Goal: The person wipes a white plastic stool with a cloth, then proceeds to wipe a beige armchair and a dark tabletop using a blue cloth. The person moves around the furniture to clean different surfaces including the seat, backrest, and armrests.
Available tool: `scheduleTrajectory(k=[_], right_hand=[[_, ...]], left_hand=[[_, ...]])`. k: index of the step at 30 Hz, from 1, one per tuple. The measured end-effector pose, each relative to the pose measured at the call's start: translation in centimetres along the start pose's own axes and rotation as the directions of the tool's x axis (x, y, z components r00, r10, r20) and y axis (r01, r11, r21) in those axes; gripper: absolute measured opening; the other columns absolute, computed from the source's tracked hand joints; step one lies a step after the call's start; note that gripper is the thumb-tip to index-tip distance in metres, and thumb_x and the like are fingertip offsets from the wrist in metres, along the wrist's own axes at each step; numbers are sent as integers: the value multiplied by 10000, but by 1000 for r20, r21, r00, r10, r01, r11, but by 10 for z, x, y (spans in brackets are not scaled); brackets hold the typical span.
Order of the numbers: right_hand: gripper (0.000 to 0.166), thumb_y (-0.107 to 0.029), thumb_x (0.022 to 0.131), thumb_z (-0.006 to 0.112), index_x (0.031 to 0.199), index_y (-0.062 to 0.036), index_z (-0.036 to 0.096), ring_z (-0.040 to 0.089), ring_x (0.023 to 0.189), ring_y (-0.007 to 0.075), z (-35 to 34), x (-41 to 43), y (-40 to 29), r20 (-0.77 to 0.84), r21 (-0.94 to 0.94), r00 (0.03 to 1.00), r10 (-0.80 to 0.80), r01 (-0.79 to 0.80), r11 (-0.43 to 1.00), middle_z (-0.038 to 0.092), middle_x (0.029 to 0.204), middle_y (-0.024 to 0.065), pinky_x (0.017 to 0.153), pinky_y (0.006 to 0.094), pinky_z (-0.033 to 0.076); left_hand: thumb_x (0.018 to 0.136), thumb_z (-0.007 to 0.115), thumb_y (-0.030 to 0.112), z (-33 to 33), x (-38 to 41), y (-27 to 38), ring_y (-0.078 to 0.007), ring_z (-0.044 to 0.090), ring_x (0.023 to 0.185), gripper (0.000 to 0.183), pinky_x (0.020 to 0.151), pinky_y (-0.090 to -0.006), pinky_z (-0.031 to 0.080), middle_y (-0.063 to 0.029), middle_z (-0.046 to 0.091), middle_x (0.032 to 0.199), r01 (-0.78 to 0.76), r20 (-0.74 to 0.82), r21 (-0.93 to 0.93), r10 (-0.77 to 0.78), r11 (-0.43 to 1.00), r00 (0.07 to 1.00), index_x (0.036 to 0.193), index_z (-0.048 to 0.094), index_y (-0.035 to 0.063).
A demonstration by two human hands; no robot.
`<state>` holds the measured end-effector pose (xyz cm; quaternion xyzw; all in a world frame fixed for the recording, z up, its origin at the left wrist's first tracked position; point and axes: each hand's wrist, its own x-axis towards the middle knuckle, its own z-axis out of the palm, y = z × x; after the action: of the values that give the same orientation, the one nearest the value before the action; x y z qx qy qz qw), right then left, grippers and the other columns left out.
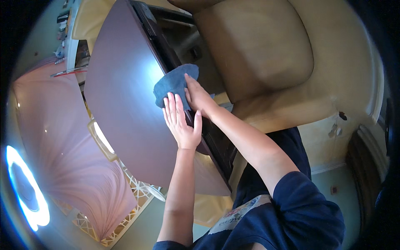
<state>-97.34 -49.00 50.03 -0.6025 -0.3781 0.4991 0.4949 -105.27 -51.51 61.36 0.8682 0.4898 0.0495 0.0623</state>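
A grey-blue cloth (173,82) is bunched over the long edge of a smooth brown tabletop (125,103). My right hand (199,97) holds the cloth at its right side, fingers along the edge. Flat beside it, my left hand (182,125) has its fingertips on the cloth's lower border, fingers nearly straight and thumb spread. Along that edge runs a dark frame (162,47) below the top. A bright glare lies on the tabletop just left of the cloth.
A tan upholstered seat (259,47) stands close on the right. To the left are a pinkish draped cloth (78,131), a pale chair back (101,139) and a bright ring-shaped light (28,187). A shelf (72,47) with small objects is at upper left.
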Motion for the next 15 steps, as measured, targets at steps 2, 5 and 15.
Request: scheduleTrajectory(k=[2,5,15], right_hand=[[558,-166,1039,436,1535,29,270,415,1381,440,-12,-5,-1,23,98,999,39,-41,994,377,1525,296,1154,435,355],[562,-127,1030,441,1545,13,261,441,1366,419,-15,-15,-2,-3,50,1000,-13,13,999,391,1524,275,1138,421,376],[555,-73,984,497,1527,-129,399,389,1425,403,-15,18,-12,-1,-177,999,-36,35,984,165,1662,153,1161,414,364]], left_hand=[[858,684,214,-2,1,-1,-399,256,1500,759,1208,-550,179,-197,324,1605,2,-3,-10,-2,1000,1000,1522,375,13],[839,683,183,-1,1,-1,-400,267,1495,745,1206,-551,185,-202,337,1597,7,-13,-39,-8,999,1000,1509,401,18],[833,676,178,-1,1,2,-452,233,1490,748,1205,-557,196,-240,304,1597,26,10,-2,-26,1000,1000,1503,394,1]])
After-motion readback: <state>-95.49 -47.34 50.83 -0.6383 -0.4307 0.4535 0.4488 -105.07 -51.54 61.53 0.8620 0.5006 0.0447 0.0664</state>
